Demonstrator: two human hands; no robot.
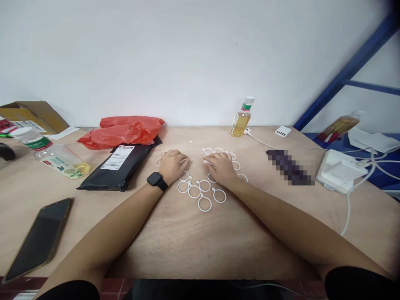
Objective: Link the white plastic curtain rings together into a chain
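Field obs, desk ctr of frame: both hands palm-down on the table (175, 246) among white rings (199, 188), each w/ a small tab

Grip: L hand (172, 166) fingers loosely bent, slightly apart, nothing seen clasped; R hand (221, 167) sim, fingers spread toward ctr; undersides hidden, so can't tell if a ring is pinned beneath

Doing it well (my judgement): light fingertip contact, shift rings singly by rim or tab, lift palms clear so none drag; wrists high, esp L w/ the watch (155, 179); rings look thin, so press gently

Rings vs grip: several edge out above and R of R hand, one below its L side; L hand part-covers rings at its upper L, another just below its fingers; loose cluster btwn and below hands, lowest ring (204, 211) well apart from both

Nearby: black parcel (117, 173) L of L hand, red bag (125, 132) upper L
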